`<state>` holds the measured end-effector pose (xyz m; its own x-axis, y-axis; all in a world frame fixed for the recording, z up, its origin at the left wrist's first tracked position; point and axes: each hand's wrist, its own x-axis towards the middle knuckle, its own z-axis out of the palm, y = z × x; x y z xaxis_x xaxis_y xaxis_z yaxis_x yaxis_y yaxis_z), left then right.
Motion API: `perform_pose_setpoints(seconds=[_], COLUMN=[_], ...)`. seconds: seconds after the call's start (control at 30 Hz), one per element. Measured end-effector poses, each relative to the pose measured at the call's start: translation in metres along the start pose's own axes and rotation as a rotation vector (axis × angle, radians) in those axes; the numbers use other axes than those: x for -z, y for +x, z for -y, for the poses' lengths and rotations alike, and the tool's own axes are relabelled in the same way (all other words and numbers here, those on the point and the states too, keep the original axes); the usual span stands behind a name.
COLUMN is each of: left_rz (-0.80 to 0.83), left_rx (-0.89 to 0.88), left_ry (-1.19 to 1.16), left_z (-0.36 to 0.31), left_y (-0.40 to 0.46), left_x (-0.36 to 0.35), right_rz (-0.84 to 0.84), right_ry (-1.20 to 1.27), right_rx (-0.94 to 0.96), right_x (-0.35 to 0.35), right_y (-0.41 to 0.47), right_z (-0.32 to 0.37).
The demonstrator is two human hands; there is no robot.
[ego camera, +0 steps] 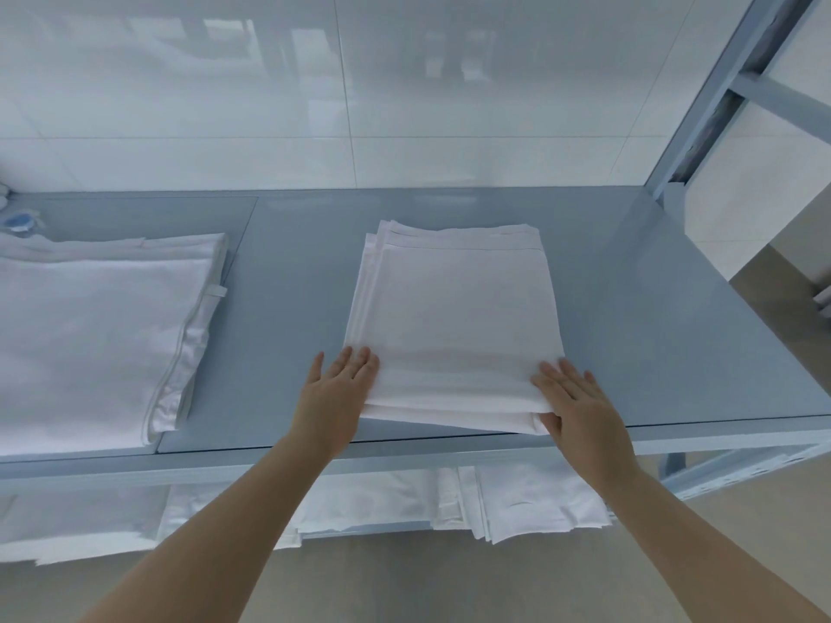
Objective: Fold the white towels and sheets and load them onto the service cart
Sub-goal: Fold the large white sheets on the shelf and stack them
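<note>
White folded sheet (454, 326) on blue-grey shelf (629, 308) — left hand (335, 388), right hand (575, 402) flat against near corners, fingers straight.

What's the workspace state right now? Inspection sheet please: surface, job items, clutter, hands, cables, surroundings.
Surface: grey-blue shelf top, two panels with a seam left of centre.
Job's things: folded white sheet lies flat at centre, near edge at the shelf front; larger folded white linen on the left panel; more white linens on the lower shelf.
Clutter: small blue object at far left, too blurred to identify.
Grippers: left hand flat against the sheet's near-left corner; right hand on the near-right corner, fingers straight on top, thumb at the edge.
Cables: nothing seen.
Surroundings: glossy white tiled wall behind; blue-grey frame post at right; beige floor below.
</note>
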<state>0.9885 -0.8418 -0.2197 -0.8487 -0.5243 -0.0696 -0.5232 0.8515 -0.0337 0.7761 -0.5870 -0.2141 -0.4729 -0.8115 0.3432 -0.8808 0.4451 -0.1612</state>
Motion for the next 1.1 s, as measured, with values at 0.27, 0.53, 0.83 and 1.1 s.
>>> perform_pose_setpoints(seconds=[0.27,0.53,0.83,1.1], left_rz=[-0.030,0.016,0.032,0.046], left_rx=[-0.224,-0.122,0.261,0.498], left_ry=[-0.092,-0.116,-0.199,-0.312], left_z=[-0.077,-0.132,-0.103,-0.020], left_y=[-0.004,0.010,0.010,0.016], left_x=[0.008,-0.002,-0.002,-0.006], right_rz=[0.114,0.154,0.020,0.135], right_ry=[-0.018,-0.006,0.078,0.402], right_rx=[0.133,0.079,-0.019,0.245], right_x=[0.003,-0.008,-0.010,-0.005], right_y=[-0.009,-0.022,-0.042,-0.029], right_z=[-0.003,-0.002,0.067,0.107])
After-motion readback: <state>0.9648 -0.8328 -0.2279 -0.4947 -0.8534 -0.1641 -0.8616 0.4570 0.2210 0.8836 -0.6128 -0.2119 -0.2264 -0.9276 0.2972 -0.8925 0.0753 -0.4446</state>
